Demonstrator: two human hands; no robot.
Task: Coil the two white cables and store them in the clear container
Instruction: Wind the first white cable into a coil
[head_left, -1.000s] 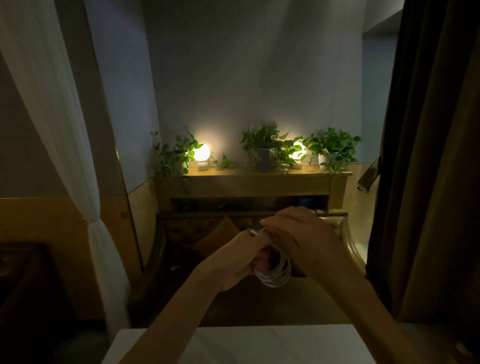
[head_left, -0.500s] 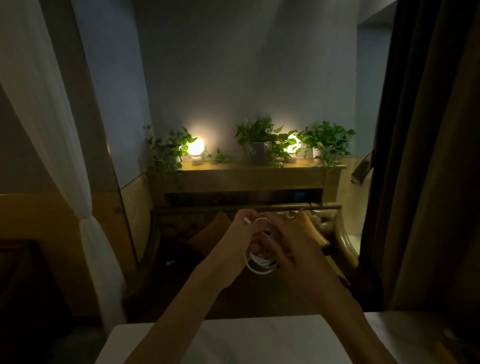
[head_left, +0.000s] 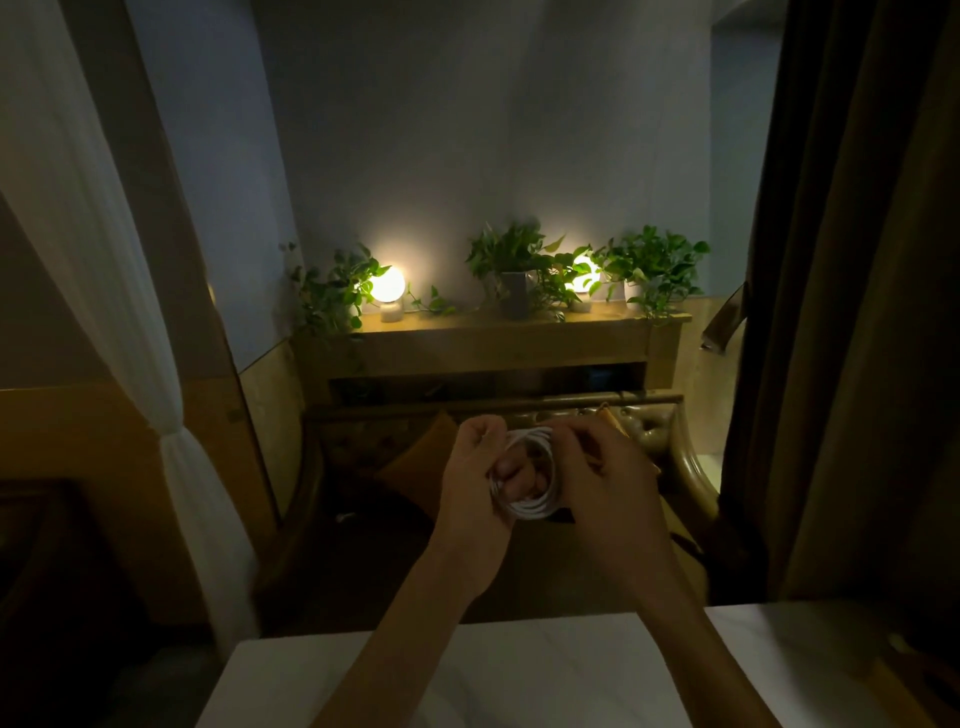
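Observation:
A white cable (head_left: 530, 506) is wound in several loops between my hands, held in the air beyond the far edge of the white table (head_left: 519, 670). My left hand (head_left: 475, 480) grips the coil, its curled fingers passing through the loops. My right hand (head_left: 605, 475) pinches the coil's upper right side. A second cable and the clear container are not in view.
A brown tufted sofa (head_left: 654, 431) with an orange cushion (head_left: 421, 462) stands beyond the table. Behind it a wooden ledge (head_left: 493, 332) carries two glowing lamps and potted plants. A white curtain (head_left: 104, 312) hangs left, a dark curtain (head_left: 852, 312) right.
The coil has turned between my hands and its loops now show wider; my right hand has shifted from covering the coil's top to its right side. The view has dropped slightly.

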